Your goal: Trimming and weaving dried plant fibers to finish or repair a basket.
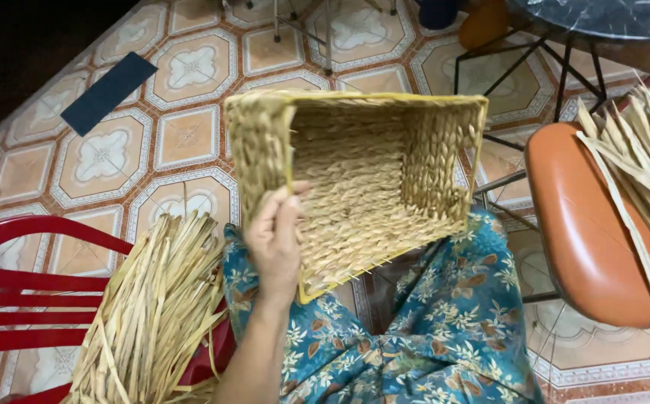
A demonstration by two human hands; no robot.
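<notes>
Basket point(370, 187) tilted over the lap
Left hand point(276, 239) alone pinches its near wall; I judge it could tip and slide off.

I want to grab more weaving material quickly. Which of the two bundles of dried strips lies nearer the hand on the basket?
The bundle on the red chair, just beside the left hand. The other bundle lies across the orange seat, beyond the basket.

The left hand point(276, 239) rises from the forearm at six o'clock, back toward the camera, fingers point(284, 202) curled and clamped, thumb pointing toward one o'clock. The right hand is out of sight.
</notes>
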